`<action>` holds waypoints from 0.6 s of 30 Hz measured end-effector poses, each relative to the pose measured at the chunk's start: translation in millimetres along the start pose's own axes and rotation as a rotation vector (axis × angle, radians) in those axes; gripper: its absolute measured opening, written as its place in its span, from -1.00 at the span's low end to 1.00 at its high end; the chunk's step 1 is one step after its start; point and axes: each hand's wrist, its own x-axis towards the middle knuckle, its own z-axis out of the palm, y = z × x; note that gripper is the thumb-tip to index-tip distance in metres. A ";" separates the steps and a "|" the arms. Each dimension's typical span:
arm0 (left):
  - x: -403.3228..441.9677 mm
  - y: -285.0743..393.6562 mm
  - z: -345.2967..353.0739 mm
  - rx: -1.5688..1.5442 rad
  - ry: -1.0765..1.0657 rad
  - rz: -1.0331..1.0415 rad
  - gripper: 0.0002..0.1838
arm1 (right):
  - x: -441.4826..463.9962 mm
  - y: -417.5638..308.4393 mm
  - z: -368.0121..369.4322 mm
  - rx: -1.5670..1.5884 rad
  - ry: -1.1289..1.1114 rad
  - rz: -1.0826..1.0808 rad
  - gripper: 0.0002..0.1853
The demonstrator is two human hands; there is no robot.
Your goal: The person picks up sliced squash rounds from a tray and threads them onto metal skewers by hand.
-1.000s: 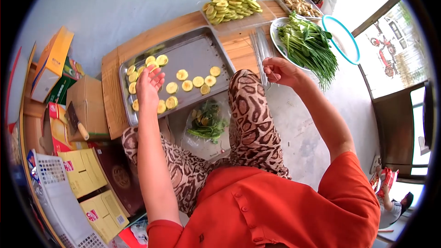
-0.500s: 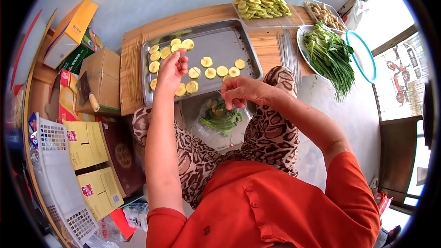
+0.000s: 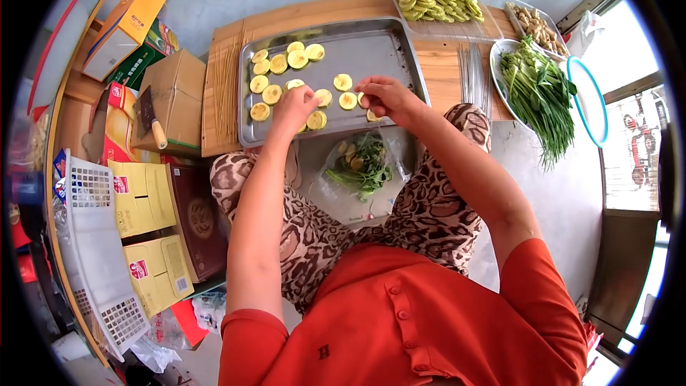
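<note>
I'm working in close now, left hand (image 3: 295,109) and right hand (image 3: 389,99) half-curled at the yellow slices (image 3: 342,83) on the tray (image 3: 375,46), any grip unclear, fine fingertip control needed next.

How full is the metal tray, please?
The tray is partly full: round slices lie on it, but bare metal shows at right.

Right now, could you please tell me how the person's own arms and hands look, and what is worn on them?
Short red sleeves of a buttoned shirt end near the elbows. Below, both forearms are bare. The left hand and the right hand wear no gloves, and no watch or bracelet shows. A thin ring would be too small to tell.
</note>
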 end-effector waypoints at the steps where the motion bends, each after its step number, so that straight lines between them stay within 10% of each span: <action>1: -4.0 -0.3 4.5 0.005 -0.005 -0.004 -0.67 | -2.2 0.3 -4.1 0.022 0.016 0.008 -0.88; 9: -0.2 17.5 19.8 0.590 -0.222 -0.055 -0.54 | -27.5 -11.2 4.3 -0.082 0.012 -0.040 -0.85; 18: 9.9 16.4 21.5 0.249 -0.170 -0.140 -0.53 | -36.1 -7.8 0.4 -0.073 0.024 -0.060 -0.88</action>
